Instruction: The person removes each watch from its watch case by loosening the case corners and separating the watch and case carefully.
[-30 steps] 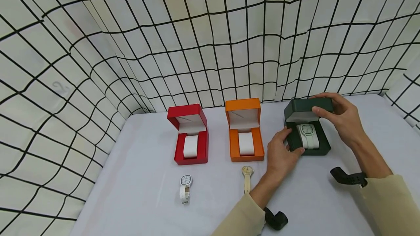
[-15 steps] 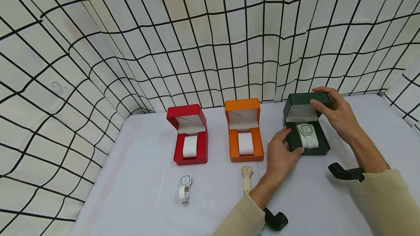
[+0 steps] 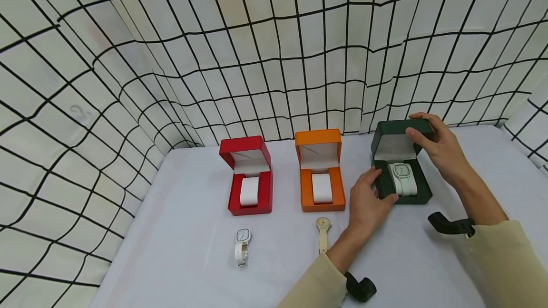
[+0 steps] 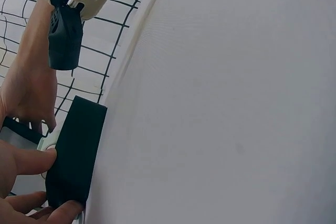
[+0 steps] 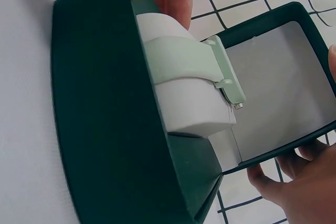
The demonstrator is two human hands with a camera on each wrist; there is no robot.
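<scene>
A dark green watch box [image 3: 424, 188] stands with its lid [image 3: 400, 128] raised, at the right of the table. Inside it a pale green watch [image 3: 402, 171] is wrapped round a white cushion [image 3: 413, 186]. My left hand [image 3: 367, 199] grips the base at its left side, thumb at the front corner. With thumb and fingers my right hand [image 3: 443, 149] pinches the lid's right side. Close up in the right wrist view, the watch band [image 5: 184, 59] circles the cushion and the lid's pale lining [image 5: 281, 87] shows. The left wrist view shows the base's green front [image 4: 79, 150].
To the left stand an orange watch box [image 3: 305, 194] and a red watch box [image 3: 235, 198], lids up, each with a bare white cushion. A white watch [image 3: 242, 241] and a cream-gold watch [image 3: 323, 232] lie in front of them. Black grid netting [image 3: 282, 91] rises behind.
My right hand has swung the green box's lid up and back, showing more of its lining. The left hand stays on the base.
</scene>
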